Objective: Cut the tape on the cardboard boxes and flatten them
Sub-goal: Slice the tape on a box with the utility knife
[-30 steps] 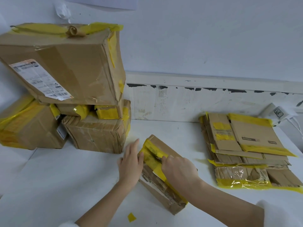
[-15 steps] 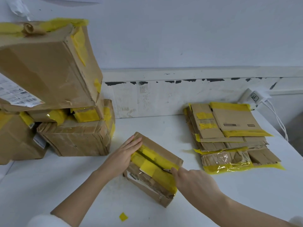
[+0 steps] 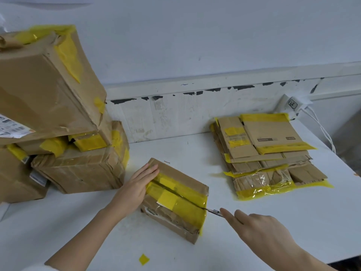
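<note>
A small cardboard box (image 3: 176, 218) lies on the white table (image 3: 254, 222), its top sealed with yellow tape (image 3: 185, 200). A dark slit runs along the tape's length. My left hand (image 3: 134, 189) presses flat against the box's left end, fingers straight. My right hand (image 3: 259, 229) grips a small knife (image 3: 214, 211); its blade tip sits at the box's near right edge, at the end of the slit.
A pile of taped boxes (image 3: 58, 118) is stacked at the left, the top one tilted. Flattened boxes (image 3: 267, 153) lie at the right near a wall charger (image 3: 293, 104) with cables. A yellow tape scrap (image 3: 144, 259) lies near the front edge.
My right hand has drawn the knife along the tape from the box's middle toward me and off its near edge, leaving a slit. The left hand stayed on the box's left end.
</note>
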A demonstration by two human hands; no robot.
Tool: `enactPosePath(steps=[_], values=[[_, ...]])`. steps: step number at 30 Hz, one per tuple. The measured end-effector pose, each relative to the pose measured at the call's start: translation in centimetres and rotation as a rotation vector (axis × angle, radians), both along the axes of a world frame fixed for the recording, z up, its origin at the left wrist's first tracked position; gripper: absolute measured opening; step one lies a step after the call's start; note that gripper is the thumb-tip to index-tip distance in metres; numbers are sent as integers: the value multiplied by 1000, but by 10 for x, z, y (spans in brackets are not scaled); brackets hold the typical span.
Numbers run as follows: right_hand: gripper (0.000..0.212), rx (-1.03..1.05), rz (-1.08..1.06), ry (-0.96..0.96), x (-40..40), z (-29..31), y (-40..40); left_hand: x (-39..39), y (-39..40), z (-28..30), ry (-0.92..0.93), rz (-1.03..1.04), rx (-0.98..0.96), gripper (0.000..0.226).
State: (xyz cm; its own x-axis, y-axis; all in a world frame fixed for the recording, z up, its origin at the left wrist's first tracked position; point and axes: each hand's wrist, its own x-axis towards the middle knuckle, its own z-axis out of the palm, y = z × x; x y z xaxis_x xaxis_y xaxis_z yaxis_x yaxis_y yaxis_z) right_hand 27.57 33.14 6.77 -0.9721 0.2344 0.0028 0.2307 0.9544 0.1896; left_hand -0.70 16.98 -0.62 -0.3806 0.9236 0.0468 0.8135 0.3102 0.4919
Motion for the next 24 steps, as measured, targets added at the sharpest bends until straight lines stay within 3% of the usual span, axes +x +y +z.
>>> enactPosePath(steps=[2, 7, 10, 12, 14, 20, 22, 24], values=[[74, -59, -4, -12, 6, -11, 9, 7, -8, 7, 67, 74, -12, 50], [68, -249, 30, 13, -1, -39, 35, 40, -24, 26, 502, 291, -65, 46], [80, -266, 98, 102, -15, -52, 48, 47, -8, 32, 566, 248, -154, 67], [85, -303, 143, 186, -20, -61, 51, 46, 0, 26, 542, 67, -181, 70], [75, -343, 181, 267, -19, -73, 51, 43, 2, 22, 467, -34, -236, 67], [69, -492, 154, 267, 6, -111, 48, 44, 4, 24, 385, 5, -254, 65], [57, -705, -30, 288, 11, -107, 43, 51, 4, 27, 403, 90, -246, 68], [25, -828, -351, 343, 3, -103, 47, 64, 8, 31, 389, 266, -286, 69]])
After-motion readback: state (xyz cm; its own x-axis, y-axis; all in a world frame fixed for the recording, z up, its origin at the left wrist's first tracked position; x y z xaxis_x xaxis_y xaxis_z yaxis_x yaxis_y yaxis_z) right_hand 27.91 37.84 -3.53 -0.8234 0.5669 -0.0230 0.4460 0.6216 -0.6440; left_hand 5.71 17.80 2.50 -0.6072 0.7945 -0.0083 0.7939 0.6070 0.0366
